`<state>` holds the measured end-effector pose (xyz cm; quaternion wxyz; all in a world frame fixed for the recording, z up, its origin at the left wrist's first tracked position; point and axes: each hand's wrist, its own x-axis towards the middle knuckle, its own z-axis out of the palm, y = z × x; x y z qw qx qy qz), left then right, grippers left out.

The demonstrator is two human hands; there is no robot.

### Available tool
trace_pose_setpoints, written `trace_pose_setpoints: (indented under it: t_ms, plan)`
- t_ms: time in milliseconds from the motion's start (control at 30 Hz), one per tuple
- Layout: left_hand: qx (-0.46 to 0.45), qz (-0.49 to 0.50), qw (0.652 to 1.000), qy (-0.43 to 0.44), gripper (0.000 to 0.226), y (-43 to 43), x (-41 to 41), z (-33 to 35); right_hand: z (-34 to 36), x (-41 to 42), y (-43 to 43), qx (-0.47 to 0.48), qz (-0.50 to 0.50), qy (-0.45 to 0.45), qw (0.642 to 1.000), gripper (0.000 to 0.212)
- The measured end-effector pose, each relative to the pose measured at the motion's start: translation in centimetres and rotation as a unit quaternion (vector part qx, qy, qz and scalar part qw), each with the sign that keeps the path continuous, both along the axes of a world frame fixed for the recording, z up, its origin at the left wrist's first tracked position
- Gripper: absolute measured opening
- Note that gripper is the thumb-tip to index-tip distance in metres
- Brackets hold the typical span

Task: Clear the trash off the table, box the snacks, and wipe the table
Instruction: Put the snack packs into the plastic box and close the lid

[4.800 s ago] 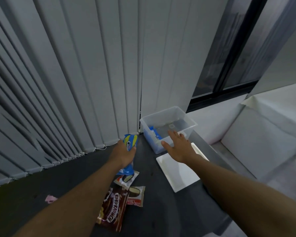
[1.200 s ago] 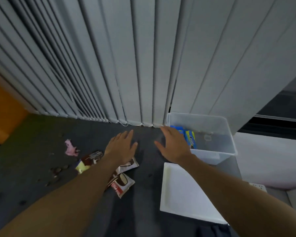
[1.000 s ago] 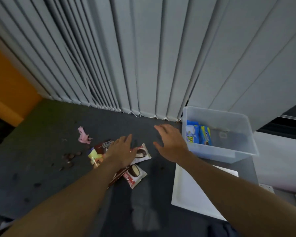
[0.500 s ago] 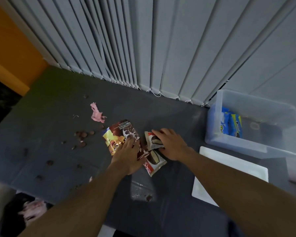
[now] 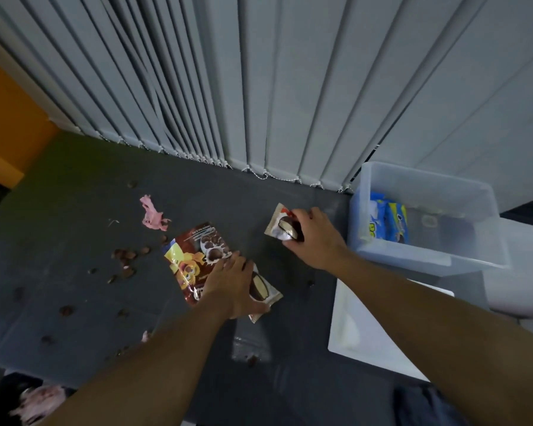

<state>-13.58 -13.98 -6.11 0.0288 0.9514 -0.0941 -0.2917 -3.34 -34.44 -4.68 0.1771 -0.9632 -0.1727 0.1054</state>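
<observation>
Half a second ago both hands were down on the pile of snacks; now the right hand (image 5: 316, 238) has pulled one small snack pack (image 5: 281, 226) free and carries it off the worktop (image 5: 74, 241), about halfway to the clear box (image 5: 428, 259). Its grip is clamped on the pack, thumb and fingers pinching the near end. The left hand (image 5: 233, 285) has shifted onto what remains: it lies flat, fingers spread and not closed round anything, across the brown cereal bag (image 5: 194, 256) and a second small pack (image 5: 266, 290) that pokes out beside the thumb. The box already holds the blue cookie packs (image 5: 388, 222) against its left wall, and its white lid (image 5: 366, 327) lies just in front of it. So boxing looks partly done, with one pack in transit and two snacks left. The pink wrapper scrap (image 5: 151, 213) and the brown crumbs (image 5: 125, 255) lie untouched to the left, so trash and wiping are not yet done.
</observation>
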Motion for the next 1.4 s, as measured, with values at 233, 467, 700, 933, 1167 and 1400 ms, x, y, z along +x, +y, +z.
trace_pose_setpoints:
  t_ms: [233,467,700,933,1167,1400]
  plan:
    - [-0.024,-0.001,0.999,-0.039,0.078,-3.2,0.5,0.5,3.4,0.3,-2.9,0.061,-0.034,-0.065,0.995,0.068]
    - [-0.139,0.094,0.984,-0.065,0.071,-6.2,2.5,3.0,6.1,-0.4,-7.8,0.148,-0.123,-0.124,0.973,0.063]
    - [-0.228,0.102,0.958,-0.142,0.078,-10.6,7.1,8.0,8.1,-0.6,-16.8,0.126,-0.242,-0.151,0.95,0.058]
    - [-0.27,0.039,0.943,-0.19,0.08,-16.8,11.5,12.2,7.9,-1.6,-25.3,0.068,-0.339,-0.103,0.932,0.054]
    - [-0.258,-0.02,0.947,-0.192,0.078,-21.3,14.0,12.4,5.8,-2.7,-27.1,0.016,-0.322,-0.111,0.94,0.058]
    - [-0.217,-0.092,0.954,-0.185,0.079,-24.1,16.0,9.3,5.8,-1.4,-27.9,-0.057,-0.306,-0.144,0.939,0.062]
